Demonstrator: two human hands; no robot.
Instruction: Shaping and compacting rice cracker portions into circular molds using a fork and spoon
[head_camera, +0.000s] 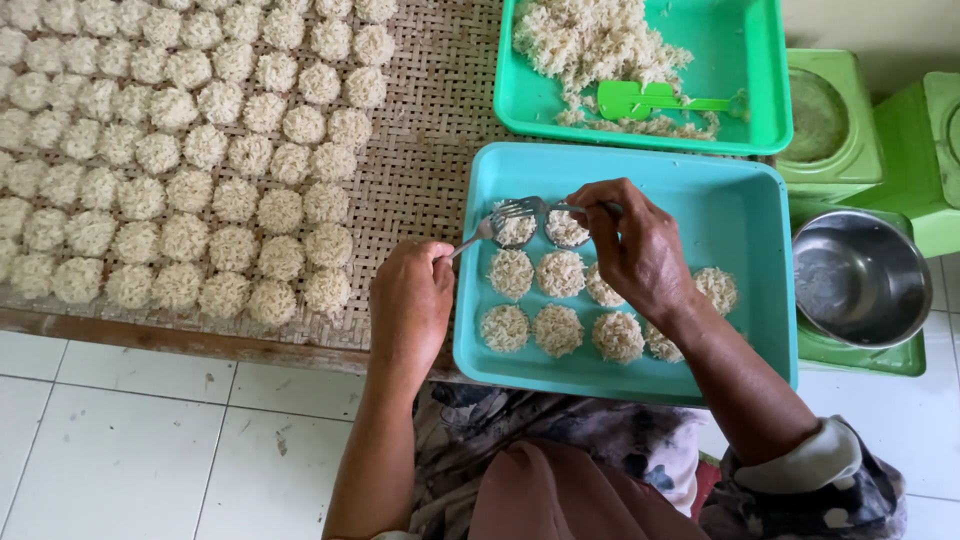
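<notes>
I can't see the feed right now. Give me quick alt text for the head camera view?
Seen from above, a left hand and a right hand each hold a fork over small round noodle nests in a teal tray. A woven mat to the left holds many more nests; a green tray of loose noodles sits behind.

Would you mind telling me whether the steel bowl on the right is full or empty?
Empty. The steel bowl shows only its bare shiny inside, with no noodles in it, unlike the green tray holding a loose noodle heap.
</notes>
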